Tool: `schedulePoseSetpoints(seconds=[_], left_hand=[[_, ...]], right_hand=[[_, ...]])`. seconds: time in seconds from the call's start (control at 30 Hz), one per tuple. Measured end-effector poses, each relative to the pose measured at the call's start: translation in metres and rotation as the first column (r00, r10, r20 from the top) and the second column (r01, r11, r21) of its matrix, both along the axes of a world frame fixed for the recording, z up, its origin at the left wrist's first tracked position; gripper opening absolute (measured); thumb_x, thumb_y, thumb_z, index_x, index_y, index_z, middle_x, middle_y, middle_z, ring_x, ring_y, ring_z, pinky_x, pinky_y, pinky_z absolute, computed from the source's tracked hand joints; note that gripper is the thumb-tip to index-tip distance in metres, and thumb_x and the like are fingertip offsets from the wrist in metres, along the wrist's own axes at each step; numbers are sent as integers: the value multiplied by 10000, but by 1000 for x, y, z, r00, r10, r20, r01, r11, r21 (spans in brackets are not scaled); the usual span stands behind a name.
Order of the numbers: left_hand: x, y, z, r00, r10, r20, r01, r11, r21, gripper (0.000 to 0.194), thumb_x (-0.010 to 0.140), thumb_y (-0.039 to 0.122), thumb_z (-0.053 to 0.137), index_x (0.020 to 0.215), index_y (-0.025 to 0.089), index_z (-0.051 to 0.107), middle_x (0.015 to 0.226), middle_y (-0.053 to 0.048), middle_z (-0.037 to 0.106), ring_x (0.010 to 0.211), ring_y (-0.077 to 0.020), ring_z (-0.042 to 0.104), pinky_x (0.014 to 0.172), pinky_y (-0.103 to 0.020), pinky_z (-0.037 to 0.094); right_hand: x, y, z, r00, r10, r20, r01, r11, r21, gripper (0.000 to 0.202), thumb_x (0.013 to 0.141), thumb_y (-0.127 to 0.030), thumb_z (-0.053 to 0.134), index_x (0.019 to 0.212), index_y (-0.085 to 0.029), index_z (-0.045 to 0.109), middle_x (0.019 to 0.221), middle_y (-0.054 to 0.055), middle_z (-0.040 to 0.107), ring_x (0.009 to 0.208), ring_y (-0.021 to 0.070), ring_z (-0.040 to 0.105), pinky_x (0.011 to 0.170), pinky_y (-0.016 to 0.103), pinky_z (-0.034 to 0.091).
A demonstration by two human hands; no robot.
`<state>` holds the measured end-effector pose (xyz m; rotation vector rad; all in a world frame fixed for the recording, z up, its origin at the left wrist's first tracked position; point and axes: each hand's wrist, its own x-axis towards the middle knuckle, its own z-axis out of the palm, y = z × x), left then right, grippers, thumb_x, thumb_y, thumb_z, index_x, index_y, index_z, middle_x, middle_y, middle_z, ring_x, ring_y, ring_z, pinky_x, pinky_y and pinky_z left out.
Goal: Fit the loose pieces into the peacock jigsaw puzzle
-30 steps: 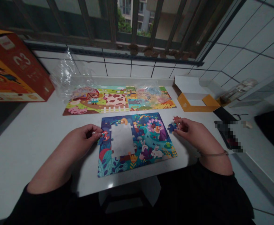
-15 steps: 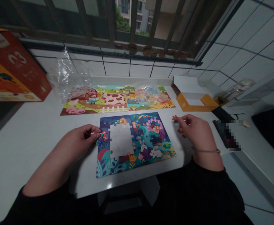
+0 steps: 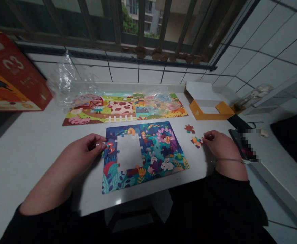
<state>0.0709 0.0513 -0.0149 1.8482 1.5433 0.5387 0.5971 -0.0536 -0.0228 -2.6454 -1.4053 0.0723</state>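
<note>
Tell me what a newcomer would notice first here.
Probably the dark-blue puzzle with its big pale gap, lying between the left hand and right hand. Next, the large red-and-orange box at the far left, then the farm picture with its spotted cow, behind the puzzle.

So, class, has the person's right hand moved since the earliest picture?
Yes. Judged against the orange box, the right hand has shifted rightward, farther from the forest puzzle.

We face a barred window in dim light.
Beyond its bars we see greenery and a building; below and rightward, dark-lined white tiles rise above a white table.
</note>
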Motion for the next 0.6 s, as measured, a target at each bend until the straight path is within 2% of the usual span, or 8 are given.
schedulePoseSetpoints(seconds=[0.1, 0.2, 0.3, 0.5, 0.6], left_hand=[[1, 0, 2, 1000, -23, -20, 22, 999, -37, 429, 889, 621, 677, 1071, 247, 779, 1050, -87, 862, 934, -331, 776, 846, -433, 584], [3, -2, 6, 1000, 9, -30, -10, 999, -35, 418, 916, 589, 639, 1097, 234, 765, 991, -81, 848, 876, -309, 754, 795, -411, 566], [4, -4, 10, 999, 40, -20, -41, 997, -59, 408, 937, 540, 604, 1143, 221, 754, 937, -73, 834, 820, -290, 733, 737, -390, 543], [5, -7, 12, 999, 16, 43, -15, 999, -35, 330, 957, 487, 590, 1084, 234, 760, 1020, -81, 850, 914, -293, 754, 827, -410, 561], [7, -8, 13, 995, -11, 100, 15, 999, -41, 308, 969, 491, 608, 1072, 234, 742, 1020, -78, 843, 925, -287, 753, 834, -406, 569]], right_hand=[[-2, -2, 3, 996, 66, 68, -65, 998, -23, 282, 994, -357, 700, 1135, -175, 861, 1103, 156, 843, 955, 303, 765, 752, 388, 493], [-9, -3, 6, 979, 201, 34, -197, 976, -92, 317, 968, -461, 752, 1098, -197, 870, 1057, 126, 846, 919, 303, 763, 744, 390, 494], [-16, -2, 6, 961, 276, 13, -271, 952, -145, 308, 926, -440, 793, 1100, -200, 874, 1018, 114, 847, 865, 292, 759, 735, 384, 501], [-21, 0, 8, 962, 274, 3, -269, 947, -176, 274, 919, -378, 776, 1088, -185, 874, 1034, 145, 854, 867, 304, 774, 755, 388, 531], [-23, 0, 9, 970, 243, -1, -240, 956, -167, 312, 921, -380, 774, 1143, -183, 866, 1040, 153, 854, 880, 310, 777, 746, 385, 532]])
